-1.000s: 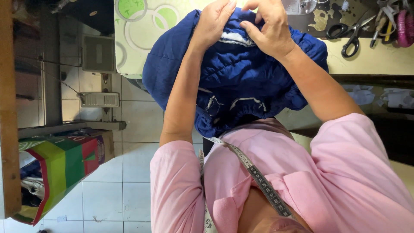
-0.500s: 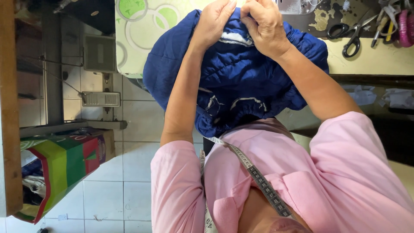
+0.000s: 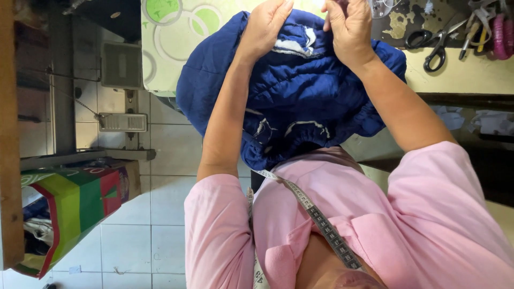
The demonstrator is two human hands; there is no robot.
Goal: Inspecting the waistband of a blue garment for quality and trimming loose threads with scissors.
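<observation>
The person holds a quilted blue jacket (image 3: pixel 300 101) up in front of the chest with both hands, over the edge of a work table (image 3: pixel 460 77). The garment is padded and stitched in puffy rows, with gathered elastic hems showing as dark curved edges low on the bundle, and a pale lining patch near the top between the hands. It hangs in a rounded, crumpled mass from the table edge down to the pink shirt (image 3: pixel 375 225).

The left hand (image 3: pixel 266 24) is closed over the top fold of the fabric, fingers curled and pinching the cloth at the left of the pale lining. The right hand (image 3: pixel 349 27) grips the upper edge just beside it, fingers bunched tight on the material; what the fingertips pinch is partly cut off by the top of the frame.

A grey measuring tape (image 3: pixel 321 227), flat and printed with marks, hangs around the neck and runs diagonally across the shirt. On the table lie black-handled scissors (image 3: pixel 436 43) and, further right, a cluster of tools with pink and yellow handles (image 3: pixel 492 32). The table's left part is covered by a glossy cloth (image 3: pixel 176 32) patterned with green circles. Below on the white tiled floor (image 3: pixel 160 203) stands a woven bag (image 3: pixel 69 208) with red, yellow and green stripes.
</observation>
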